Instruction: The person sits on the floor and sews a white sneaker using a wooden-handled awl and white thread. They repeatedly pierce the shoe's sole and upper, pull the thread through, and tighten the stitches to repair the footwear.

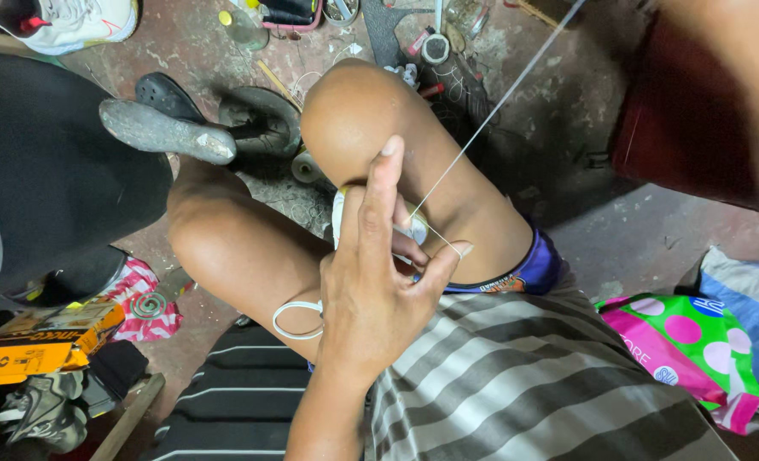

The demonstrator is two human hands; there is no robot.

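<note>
Grey-and-cream striped cloth (524, 376) covered the person's lap at the near edge of the view, and just beyond it one hand, the left hand (375, 290), rested against the bare thigh (473, 196). Its fingers were mostly closed: thumb and forefinger pinched a thin white thread (490, 115), while the other fingers curled round a small white object (341, 213) pressed against the thigh, too hidden to say what it was. From the pinch the thread ran taut up and to the right, out of the top of the view. One white loop of cord (294, 318) hung just left of that hand's wrist. The right hand could not be seen; only a blurred forearm (738, 85) showed at the upper right, so its grip could not be told.

Right of the thigh lay one bright bag with pink, green and white dots (686, 341). Left of the thigh sat one yellow and black carton (38, 341) and a large black rounded form (46, 171).

Beyond the knees, the floor (644, 230) was rough, stained reddish-grey concrete, littered with scraps. Two worn soles or shoes lay there, a grey one (166, 132) and a dark one (260, 119), and one white sneaker (72, 21) showed farthest off at the upper left, with small bottles and tools (294, 17) scattered along the far edge.
</note>
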